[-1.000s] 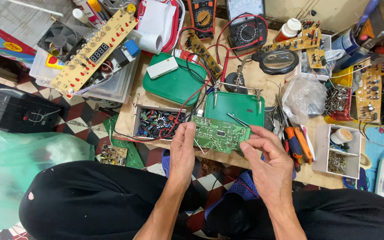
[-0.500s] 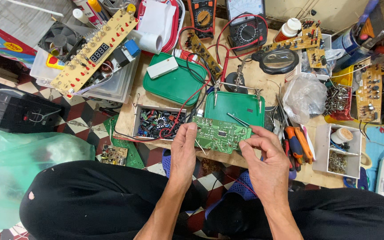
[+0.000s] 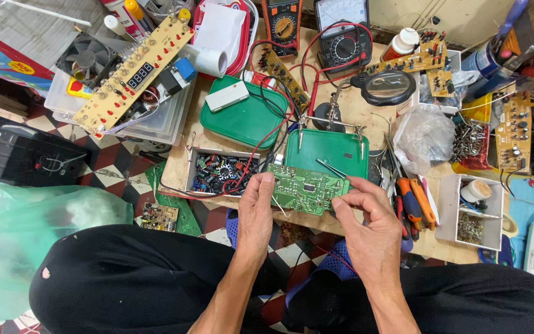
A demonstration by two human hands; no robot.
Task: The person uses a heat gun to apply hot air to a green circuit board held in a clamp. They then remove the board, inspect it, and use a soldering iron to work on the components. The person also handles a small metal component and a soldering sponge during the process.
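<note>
Presently we hold the board [image 3: 305,188], long axis running left to right, between both hands, left hand [image 3: 256,213] clamped on its left end, right hand [image 3: 366,226] pinching its right edge.

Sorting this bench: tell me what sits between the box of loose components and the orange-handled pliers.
In the head view, the green circuit board lies between the component box and the pliers, held by the left hand and right hand.

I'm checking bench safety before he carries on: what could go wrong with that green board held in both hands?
The green circuit board is pinched only at its edges by the left hand and right hand, so it might slip. Red and black wires cross the parts box beside it and could snag.
</note>
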